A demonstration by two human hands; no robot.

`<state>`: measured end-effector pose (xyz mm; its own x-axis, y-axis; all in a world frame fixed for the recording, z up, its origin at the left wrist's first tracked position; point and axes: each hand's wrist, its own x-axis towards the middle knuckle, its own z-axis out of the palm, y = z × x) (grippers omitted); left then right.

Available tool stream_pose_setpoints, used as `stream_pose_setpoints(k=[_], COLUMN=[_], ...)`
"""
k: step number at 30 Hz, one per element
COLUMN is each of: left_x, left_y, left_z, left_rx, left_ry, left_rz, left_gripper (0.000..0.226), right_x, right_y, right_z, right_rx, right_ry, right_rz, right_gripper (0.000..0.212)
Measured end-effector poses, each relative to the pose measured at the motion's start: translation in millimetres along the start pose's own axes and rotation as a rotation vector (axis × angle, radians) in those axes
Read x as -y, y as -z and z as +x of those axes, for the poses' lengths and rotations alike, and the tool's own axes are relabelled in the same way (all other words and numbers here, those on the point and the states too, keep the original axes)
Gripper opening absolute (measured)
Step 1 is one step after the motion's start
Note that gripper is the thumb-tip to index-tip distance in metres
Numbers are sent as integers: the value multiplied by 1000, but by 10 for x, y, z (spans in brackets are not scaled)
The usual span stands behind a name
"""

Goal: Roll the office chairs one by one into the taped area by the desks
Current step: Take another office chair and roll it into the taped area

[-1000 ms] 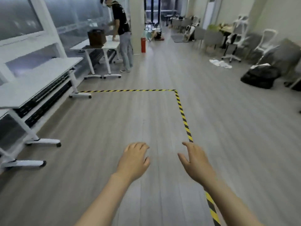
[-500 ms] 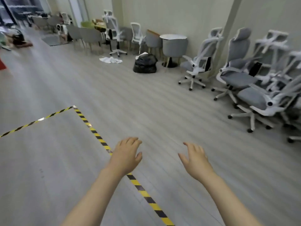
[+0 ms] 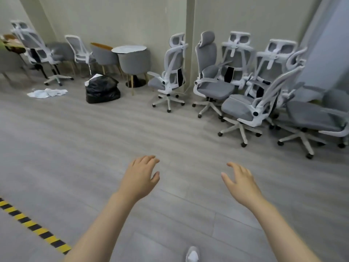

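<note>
Several grey office chairs with white frames stand bunched along the far wall at the right; the nearest one [image 3: 245, 108] faces left, another [image 3: 170, 72] stands apart by the pillar, a third [image 3: 213, 80] beside it. My left hand [image 3: 140, 178] and my right hand [image 3: 240, 182] are stretched out in front of me over bare floor, fingers relaxed, holding nothing, well short of the chairs. A stretch of yellow-black floor tape [image 3: 34, 226] marks the area's edge at the lower left.
A black rubbish bag [image 3: 102, 88] and crumpled white cloth [image 3: 47, 92] lie on the floor at the back left. Grey tub chairs and a round white table [image 3: 129, 49] stand against the wall. A pillar [image 3: 189, 25] rises behind the chairs. My shoe [image 3: 192, 255] shows at the bottom.
My view has swung right, away from the desks and taped area, onto the row of office chairs, which are now closer. Both hands stay out in front, empty.
</note>
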<state>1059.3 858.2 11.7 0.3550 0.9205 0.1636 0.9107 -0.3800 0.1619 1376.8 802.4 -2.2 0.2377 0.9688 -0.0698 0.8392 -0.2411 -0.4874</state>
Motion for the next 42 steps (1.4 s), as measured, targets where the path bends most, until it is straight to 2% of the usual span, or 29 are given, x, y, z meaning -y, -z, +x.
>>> stream_pose_setpoints(k=[4, 7, 10, 15, 19, 23, 26, 29, 33, 37, 42], left_x=[-26, -15, 67, 319, 566, 925, 1223, 1420, 1523, 1663, 1696], left_y=[-108, -97, -193, -499, -747, -838, -763, -721, -985, -1408, -1720], left_z=[1174, 1971, 2626, 3695, 4664, 5730, 6588, 7337, 8101, 8922, 10121], left_rx=[3, -54, -36, 0, -24, 11, -15, -55, -11, 82, 94], left_ry=[-14, -17, -13, 4, -9, -11, -12, -1, -33, -5, 63], left_rz=[-33, -74, -82, -111, -143, -156, -132, -128, -150, -161, -189], left_gripper=[45, 46, 43, 50, 41, 55, 41, 39, 56, 40, 39], right_x=[-78, -23, 37, 76, 163, 349, 471, 484, 392, 276, 133], right_y=[206, 359, 411, 355, 329, 360, 461, 540, 471, 494, 630], right_z=[1021, 1764, 2399, 3467, 4486, 5546, 6315, 6976, 7725, 8695, 10049], right_rx=[-1, -12, -6, 17, -24, -35, -73, -106, -69, -54, -52], right_ry=[-10, 5, 1, 2, 6, -7, -24, -75, -134, -137, -134], right_rz=[2, 13, 41, 18, 22, 44, 37, 82, 100, 95, 115], right_gripper=[48, 47, 47, 48, 49, 48, 48, 47, 47, 49, 49])
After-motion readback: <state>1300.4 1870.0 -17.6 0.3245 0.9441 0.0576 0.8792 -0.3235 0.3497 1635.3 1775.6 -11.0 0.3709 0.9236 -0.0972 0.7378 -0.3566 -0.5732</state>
